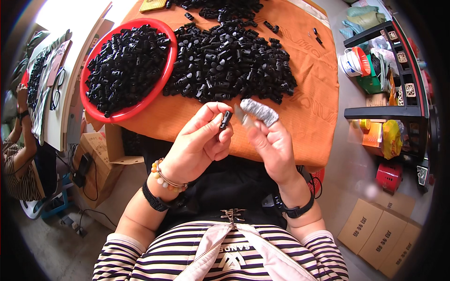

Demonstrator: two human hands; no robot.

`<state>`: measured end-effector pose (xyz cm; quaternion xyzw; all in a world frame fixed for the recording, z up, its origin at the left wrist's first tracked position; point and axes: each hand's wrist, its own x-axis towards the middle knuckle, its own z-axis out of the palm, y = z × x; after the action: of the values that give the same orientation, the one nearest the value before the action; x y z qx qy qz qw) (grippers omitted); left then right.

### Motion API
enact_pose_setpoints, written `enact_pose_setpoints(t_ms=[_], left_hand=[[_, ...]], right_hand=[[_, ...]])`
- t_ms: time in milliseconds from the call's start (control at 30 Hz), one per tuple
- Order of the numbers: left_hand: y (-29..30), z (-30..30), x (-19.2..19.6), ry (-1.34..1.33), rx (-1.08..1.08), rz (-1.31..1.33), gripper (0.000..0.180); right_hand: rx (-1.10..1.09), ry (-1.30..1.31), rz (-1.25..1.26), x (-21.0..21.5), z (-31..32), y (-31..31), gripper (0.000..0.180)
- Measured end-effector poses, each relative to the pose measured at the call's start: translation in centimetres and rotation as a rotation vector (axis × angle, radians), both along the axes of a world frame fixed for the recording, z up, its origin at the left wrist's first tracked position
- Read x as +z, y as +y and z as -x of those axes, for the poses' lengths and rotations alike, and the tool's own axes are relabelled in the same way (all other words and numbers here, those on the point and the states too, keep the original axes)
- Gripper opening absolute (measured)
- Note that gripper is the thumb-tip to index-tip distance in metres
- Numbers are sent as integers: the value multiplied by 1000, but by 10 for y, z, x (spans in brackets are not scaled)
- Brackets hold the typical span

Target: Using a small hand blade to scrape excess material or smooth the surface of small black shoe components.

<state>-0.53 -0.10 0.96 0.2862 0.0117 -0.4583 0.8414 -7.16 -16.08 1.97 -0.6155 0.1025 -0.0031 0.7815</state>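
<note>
My left hand [199,133] is closed, pinching a small black plastic part [226,120] upright between thumb and fingertips. Just to its right, my right hand [276,147] grips a short knife blade [240,114] whose tip points toward the part; the two look slightly apart. A grey speckled wrap [259,111] covers the right index finger. Beyond both hands, a large heap of similar black parts [225,61] lies on the orange tablecloth [309,93]. To the left, a round red basin [172,56] is piled with more of them.
A yellow object [152,4] lies at the table's far left edge. Right of the table stands a black shelf frame [384,112] with bags and a white bucket [349,63]. Cardboard boxes [379,234] lie low right; an open carton [101,154] stands left. A person [21,154] shows far left.
</note>
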Motion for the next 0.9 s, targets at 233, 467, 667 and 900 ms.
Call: enact_pose_setpoints(t_ms=[233,467,667,900], left_hand=[[-1,2,2,2,51,-35,20],[-1,3,2,-50,75,-81,21],[-2,2,4,-64,70,-81,19],[-1,1,6,-91,46,-77,19]], right_hand=[[83,-48,58,3,3,9,41],[67,-75,15,0,2,14,39],[100,-88,18,5,1,12,38],[116,-70,37,5,2,8,37]])
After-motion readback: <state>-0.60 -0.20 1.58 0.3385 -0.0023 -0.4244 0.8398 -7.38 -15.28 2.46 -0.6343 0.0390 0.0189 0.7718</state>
